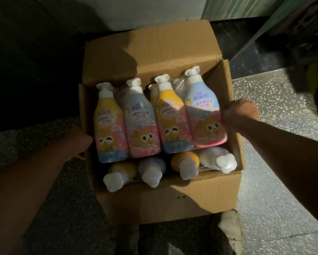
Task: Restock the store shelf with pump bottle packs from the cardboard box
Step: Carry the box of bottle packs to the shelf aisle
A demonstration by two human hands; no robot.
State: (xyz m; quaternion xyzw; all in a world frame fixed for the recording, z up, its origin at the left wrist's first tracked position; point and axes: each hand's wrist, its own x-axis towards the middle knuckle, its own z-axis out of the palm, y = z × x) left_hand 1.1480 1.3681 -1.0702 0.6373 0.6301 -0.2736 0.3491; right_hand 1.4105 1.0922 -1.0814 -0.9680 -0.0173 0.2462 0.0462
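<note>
An open cardboard box (173, 197) stands on the floor. On top lie two shrink-wrapped pump bottle packs, each with a yellow and a blue bottle, caps pointing away from me. My left hand (79, 142) reaches over the box's left wall and presses on the yellow bottle's side of the left pack (125, 126). Fingers of my right hand (239, 115) grip the blue bottle's side of the right pack (189, 118), which sits slightly raised. Below them lie more packs (184, 164), their white pump caps pointing toward me.
The box's back flap (150, 52) stands upright and its right flap (233, 111) leans outward under my right wrist. Speckled stone floor (276, 181) surrounds the box. It is dark to the left. Plastic-wrapped goods (265, 23) rise at the back right.
</note>
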